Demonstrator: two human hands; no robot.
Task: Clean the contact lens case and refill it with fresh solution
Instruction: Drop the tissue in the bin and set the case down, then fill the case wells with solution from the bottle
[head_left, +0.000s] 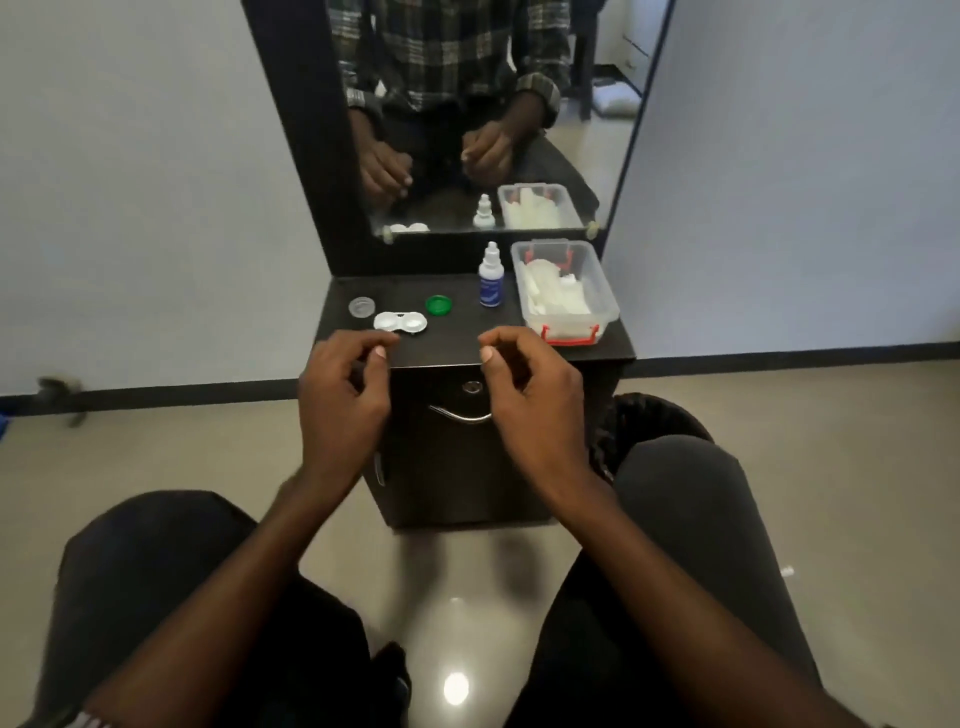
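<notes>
A: Where does everything sit, taking the contact lens case (400, 322) as the marker?

B: The case lies open on the black bench (467, 338), near the front edge. Its clear cap (362, 306) is just behind and left of it, the green cap (438, 304) just behind and right. The solution bottle (491, 280) stands upright farther right of the case, cap on, and the clear plastic box (563, 291) of white wipes or tissues is beyond the bottle, at the bench's right end.

A: And the hands?

B: Both hover at the front edge, holding nothing. The left hand (345, 395) is just in front of the case, fingers (382, 353) loosely curled, thumb and forefinger a narrow gap apart. The right hand (530, 400) is well right of the case, curled the same way.

A: So how best to go on?

B: My guess is the case gets picked up next. Pinch it by the bridge between the two wells, keep it level, and keep fingertips out of the wells.

A: Room to move?

B: The bench is small; the case is close to its front edge and could be nudged off onto the floor. The bare patch between case and bottle is the safest working space. The mirror (483, 104) stands close behind, so reach low.
</notes>
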